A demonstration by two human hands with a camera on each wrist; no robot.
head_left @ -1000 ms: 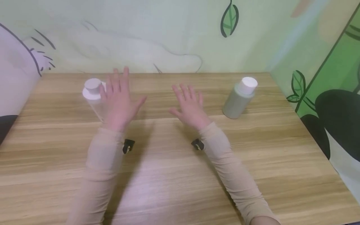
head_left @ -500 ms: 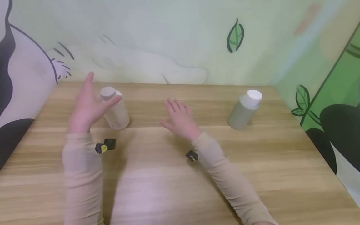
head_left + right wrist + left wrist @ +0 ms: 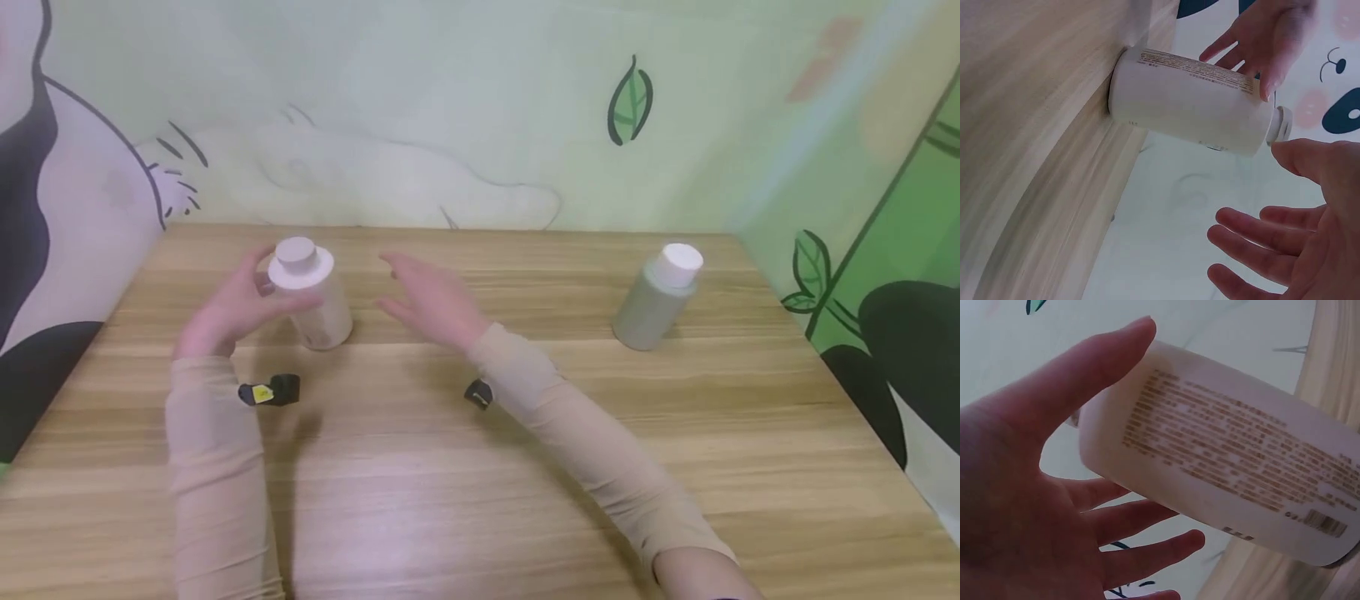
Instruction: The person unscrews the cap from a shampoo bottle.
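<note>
A white bottle (image 3: pixel 321 317) with a white cap stands upright at the left of the table, printed text and a barcode on the side seen in the left wrist view. My left hand (image 3: pixel 238 302) is spread around its upper part from the left, thumb across the near side by the shoulder and fingers on the far side. In the left wrist view the fingers of that hand are extended rather than curled in. My right hand (image 3: pixel 435 300) is to the right of the bottle, thumb and fingers apart, pointing toward it and holding nothing.
A grey-green bottle (image 3: pixel 651 304) with a white cap stands on the right part of the wooden table (image 3: pixel 420 467). Behind the table's back edge rises a painted wall (image 3: pixel 465 108). Small black cameras are worn at both wrists.
My left hand swung left past the white bottle, then came in around its upper part. My right hand has moved left toward the bottle. The head view has shifted slightly.
</note>
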